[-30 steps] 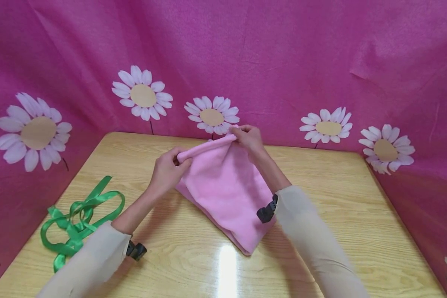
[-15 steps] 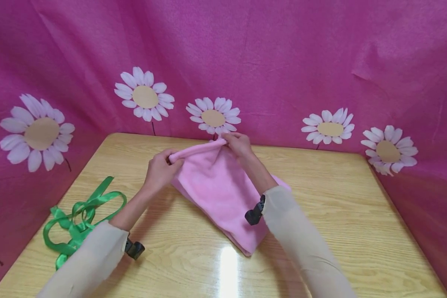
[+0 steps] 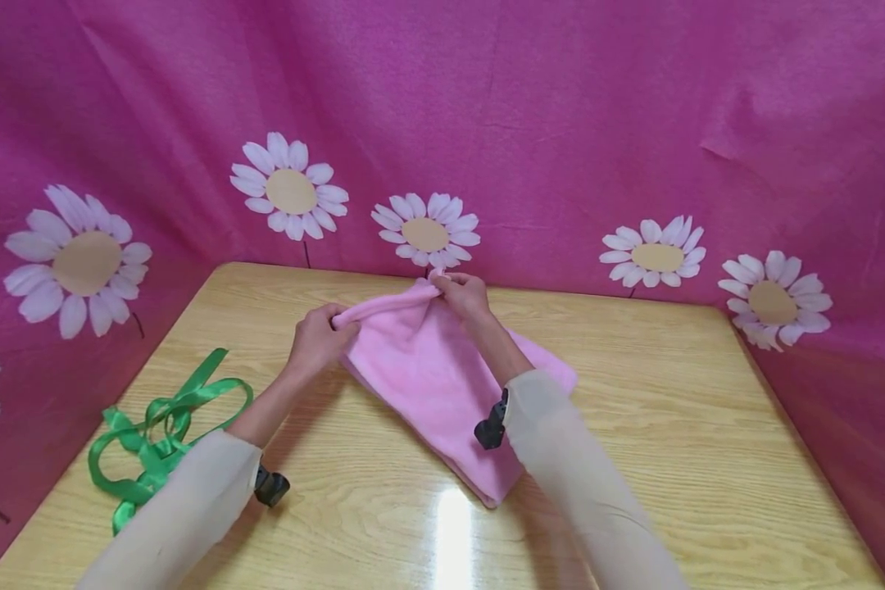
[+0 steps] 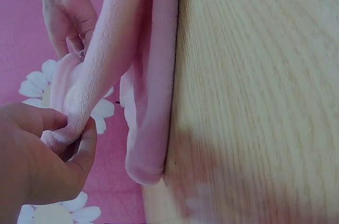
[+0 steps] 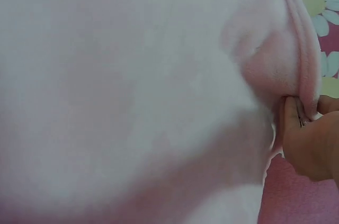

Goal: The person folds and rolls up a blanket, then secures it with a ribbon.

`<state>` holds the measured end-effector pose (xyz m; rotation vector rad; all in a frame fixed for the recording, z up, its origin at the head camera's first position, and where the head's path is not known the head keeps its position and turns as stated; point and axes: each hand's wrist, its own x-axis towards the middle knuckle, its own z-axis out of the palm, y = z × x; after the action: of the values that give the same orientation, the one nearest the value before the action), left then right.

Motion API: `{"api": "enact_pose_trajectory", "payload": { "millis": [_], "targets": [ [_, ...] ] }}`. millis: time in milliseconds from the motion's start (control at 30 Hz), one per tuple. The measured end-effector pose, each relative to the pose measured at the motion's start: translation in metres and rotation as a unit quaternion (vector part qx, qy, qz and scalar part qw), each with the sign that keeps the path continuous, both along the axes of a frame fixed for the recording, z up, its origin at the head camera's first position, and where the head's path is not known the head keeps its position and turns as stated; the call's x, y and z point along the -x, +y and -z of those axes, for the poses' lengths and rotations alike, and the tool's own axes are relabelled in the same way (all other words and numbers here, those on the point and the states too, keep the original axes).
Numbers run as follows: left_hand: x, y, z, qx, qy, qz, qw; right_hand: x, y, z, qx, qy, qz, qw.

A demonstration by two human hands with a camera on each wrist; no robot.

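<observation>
Okay, so looking at a soft pink cloth [image 3: 413, 377] pinched along its rolled far edge, gripped between thumb and fingers by the left hand [image 3: 315, 338] at one end and by the right hand [image 3: 465, 297] farther along. Clamped on fabric both times, no doubt about that. Probably held at two spots to keep that rim up and fairly taut instead of flopping down, at a guess. Could be letting the rest lie on the wooden surface [image 3: 708, 434] just to take the weight. Can't tell from here whether bag or plain folded piece, though definitely layered in the left wrist view. As for position: starting right at the fingertips, spreading to the right of the left hand, then running back under the right forearm to a near corner on the surface. Also worth noting a loose tangle of green ribbon [image 3: 151, 459] off by the left forearm, apart from the cloth, maybe parked there to avoid getting caught underneath.
</observation>
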<state>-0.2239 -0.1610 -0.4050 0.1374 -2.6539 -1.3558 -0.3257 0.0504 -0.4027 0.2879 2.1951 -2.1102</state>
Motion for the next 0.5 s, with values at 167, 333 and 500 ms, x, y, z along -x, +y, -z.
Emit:
{"api": "enact_pose_trajectory", "payload": {
  "millis": [167, 333, 500],
  "targets": [
    [0.003, -0.005, 0.005, -0.003, -0.013, -0.002, 0.9999, 0.001, -0.003, 0.007, 0.027, 0.000, -0.008, 1.000],
    [0.007, -0.007, 0.010, -0.008, -0.023, 0.004, 0.9997, 0.005, -0.007, 0.013, 0.051, -0.001, -0.011, 0.999],
    [0.009, -0.009, 0.013, -0.017, -0.033, 0.006, 0.9993, 0.008, -0.011, 0.018, 0.066, 0.003, -0.019, 0.998]
  ]
}}
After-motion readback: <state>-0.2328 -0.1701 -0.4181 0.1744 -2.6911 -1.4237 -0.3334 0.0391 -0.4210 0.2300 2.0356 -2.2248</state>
